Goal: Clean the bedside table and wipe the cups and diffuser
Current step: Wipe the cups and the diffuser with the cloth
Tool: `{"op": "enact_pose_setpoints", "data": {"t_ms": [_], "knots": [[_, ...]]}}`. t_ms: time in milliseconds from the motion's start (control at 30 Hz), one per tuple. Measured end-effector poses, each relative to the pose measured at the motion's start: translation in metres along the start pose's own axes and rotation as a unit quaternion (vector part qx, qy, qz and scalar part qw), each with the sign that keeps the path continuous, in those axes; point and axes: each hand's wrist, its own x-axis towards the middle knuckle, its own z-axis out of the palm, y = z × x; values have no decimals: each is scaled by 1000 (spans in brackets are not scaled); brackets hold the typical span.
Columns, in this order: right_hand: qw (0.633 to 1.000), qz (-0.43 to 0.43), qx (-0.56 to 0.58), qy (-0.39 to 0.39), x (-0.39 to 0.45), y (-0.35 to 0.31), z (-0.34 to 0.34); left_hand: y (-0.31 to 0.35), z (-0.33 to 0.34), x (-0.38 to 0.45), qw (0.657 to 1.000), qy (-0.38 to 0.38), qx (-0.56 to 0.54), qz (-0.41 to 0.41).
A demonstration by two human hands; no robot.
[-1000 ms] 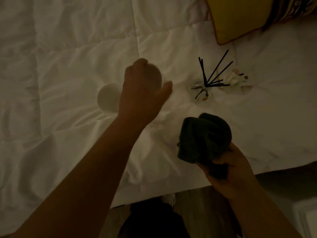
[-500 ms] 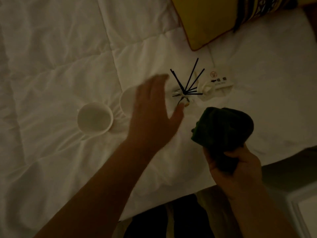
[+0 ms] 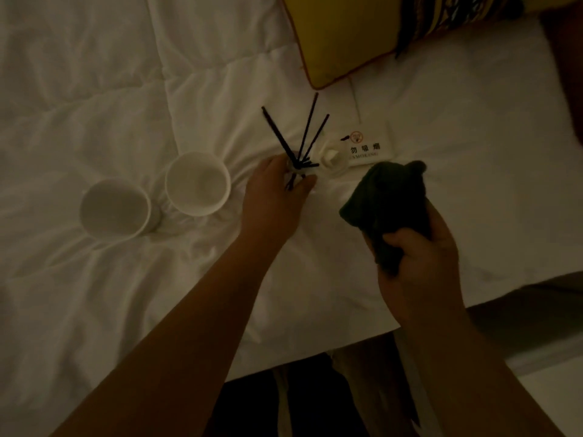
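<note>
Two white cups stand side by side on the white bed cover, one at the left and one to its right. A reed diffuser with several black sticks stands right of them. My left hand curls its fingers and thumb round the diffuser's small glass body, which is mostly hidden. My right hand grips a bunched dark green cloth, held just above the bed to the right of the diffuser.
A white no-smoking sign and a small white stopper-like object lie right behind the diffuser. A yellow cushion sits at the top. The bed cover ends at its edge near my legs, with a grey ledge at the lower right.
My left hand let go of the second cup, which now stands beside the first, moved right and closed round the diffuser. The right hand kept hold of the cloth.
</note>
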Motion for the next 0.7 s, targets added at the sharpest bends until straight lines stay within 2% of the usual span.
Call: {"op": "enact_pose_setpoints", "data": {"t_ms": [33, 100, 200, 267, 367, 467, 600, 700], "knots": [[996, -28, -87, -1, 1, -2, 3, 7, -6, -5, 1000, -1, -26, 2], [960, -97, -262, -6, 0, 3, 13, 16, -16, -17, 996, -34, -79, 9], [921, -191, -339, -24, -4, 10, 31, 23, -30, -31, 991, -78, -97, 48], [913, -220, -342, -36, -3, 12, 37, 28, -41, -36, 985, -95, -130, 67], [922, -213, -315, -69, 1, 7, 38, 33, -54, -38, 976, -119, -143, 114], [956, -137, -250, -73, 7, -5, 42, 37, -62, -40, 968, -147, -134, 153], [981, -77, -170, -59, 19, -19, 47, 47, -67, -49, 947, -128, -104, 276], [995, -5, -72, -64, 23, -19, 51, 48, -69, -51, 918, -174, -173, 311]]}}
